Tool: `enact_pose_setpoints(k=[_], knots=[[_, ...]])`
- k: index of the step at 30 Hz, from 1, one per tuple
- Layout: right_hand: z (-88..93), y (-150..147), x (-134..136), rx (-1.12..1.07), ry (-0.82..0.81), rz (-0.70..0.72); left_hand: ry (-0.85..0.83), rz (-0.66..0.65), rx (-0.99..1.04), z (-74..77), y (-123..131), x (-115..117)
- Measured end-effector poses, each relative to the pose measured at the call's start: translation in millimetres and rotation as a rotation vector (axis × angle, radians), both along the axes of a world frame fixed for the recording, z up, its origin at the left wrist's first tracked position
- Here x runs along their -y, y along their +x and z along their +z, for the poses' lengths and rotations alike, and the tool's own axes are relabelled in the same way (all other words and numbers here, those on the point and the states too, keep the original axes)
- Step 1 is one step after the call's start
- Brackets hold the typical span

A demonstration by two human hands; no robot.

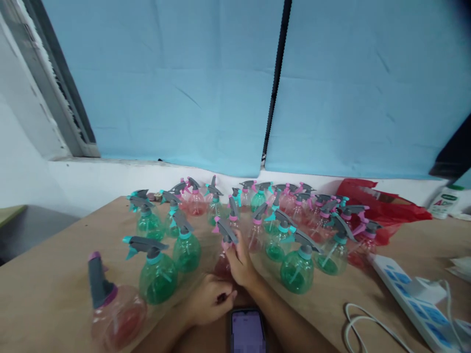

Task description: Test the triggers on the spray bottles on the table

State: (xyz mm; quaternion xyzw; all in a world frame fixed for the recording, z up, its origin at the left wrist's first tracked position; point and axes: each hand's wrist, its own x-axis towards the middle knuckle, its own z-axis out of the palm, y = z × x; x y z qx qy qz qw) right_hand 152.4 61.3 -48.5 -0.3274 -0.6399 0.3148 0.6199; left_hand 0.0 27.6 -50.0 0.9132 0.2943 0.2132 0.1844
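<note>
Tabletop (55, 264): right hand (239, 260) grips near-upright pink sprayer (222, 265), nozzle (216, 223) leftward; left hand (211, 298) curled.

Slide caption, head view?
Right hand holds a pink spray bottle, left hand curled nearby, among other bottles.

Left hand (212, 300) curled in loose fist; right hand (240, 260) farther forward, closed in grip.

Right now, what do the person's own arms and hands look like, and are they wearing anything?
The left hand and right hand are bare, without gloves. The forearms are slim and bare too: no sleeve, watch or bracelet shows. The picture is too blurry to make out small markings.
</note>
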Motion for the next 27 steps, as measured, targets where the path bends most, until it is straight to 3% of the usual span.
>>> enact_pose_setpoints(k=[6,12,18,22,27], knots=[[1.7,0.7,-7.6,0.238,0.063,-0.082,-0.053,0.144,-0.022,16.5,-0.5,1.8],[11.2,-1.2,-8.7,0.290,0.112,-0.129,-0.087,0.274,0.015,3.8,-2.7,-5.6],[24.7,2.3,-2.1,0.216,0.129,-0.342,-0.188,0.363,0.081,4.1,-3.3,-8.3],[35.8,5.7,-5.3,0.130,0.054,-0.454,-0.194,0.404,0.146,6.4,-1.4,-7.7],[35.3,5.0,-14.8,0.197,-0.098,-0.400,-0.227,0.458,0.197,0.2,-1.1,-12.2]])
